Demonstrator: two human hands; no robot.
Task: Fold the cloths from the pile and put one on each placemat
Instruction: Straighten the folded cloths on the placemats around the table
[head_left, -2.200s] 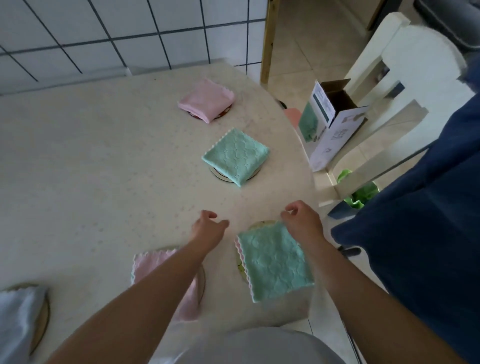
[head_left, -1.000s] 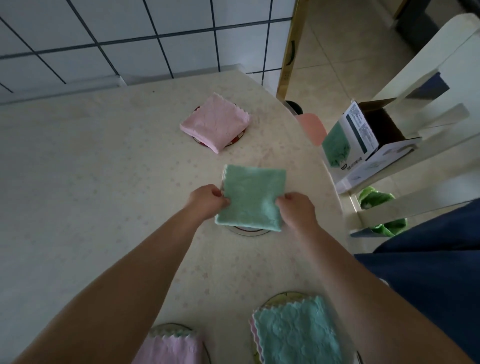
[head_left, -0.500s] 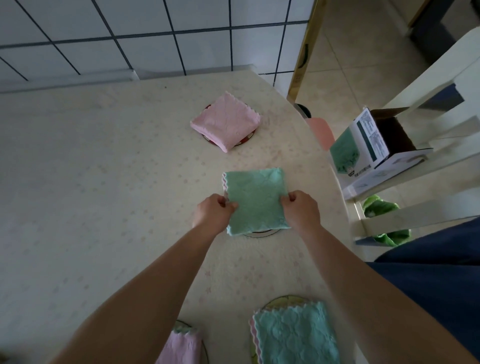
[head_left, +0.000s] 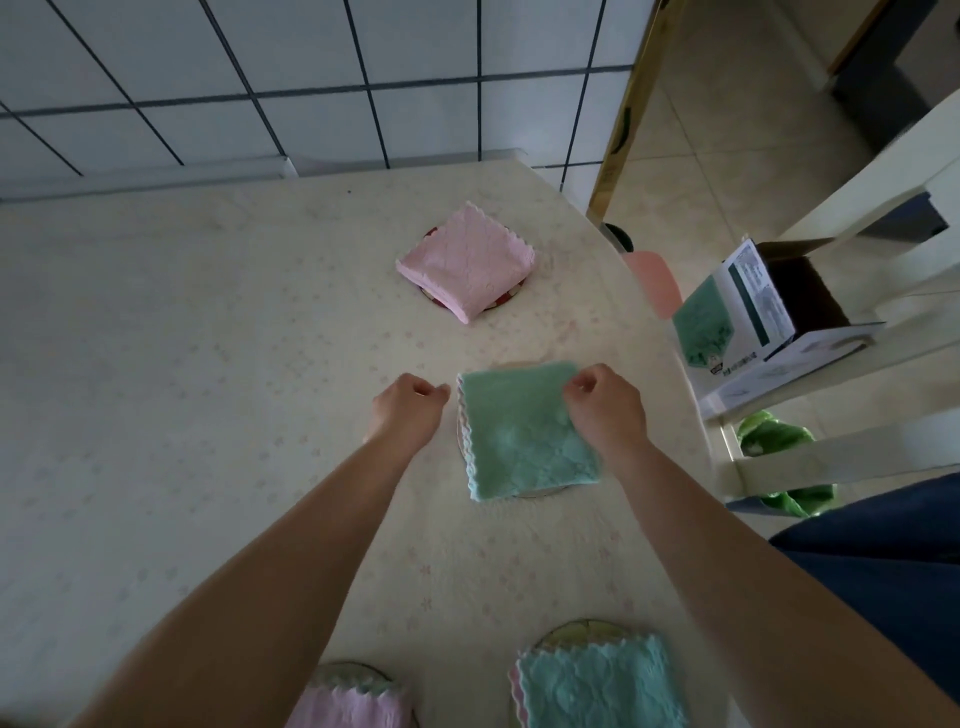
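A folded green cloth lies flat on a round placemat near the table's right edge. My right hand pinches its far right corner with curled fingers. My left hand is curled into a fist just off the cloth's far left corner, with a small gap between them. Further back, a folded pink cloth sits on another placemat. At the bottom edge, a teal cloth and a pink cloth each lie on a placemat.
The cream table meets a tiled wall at the back. Right of the table stands a white chair holding an open cardboard box, with a green bag below. Dark blue fabric fills the lower right.
The green cloth, held by both hands at its sides, now lies flat on the placemat. My left hand has let go and my right hand has shifted to the far corner.
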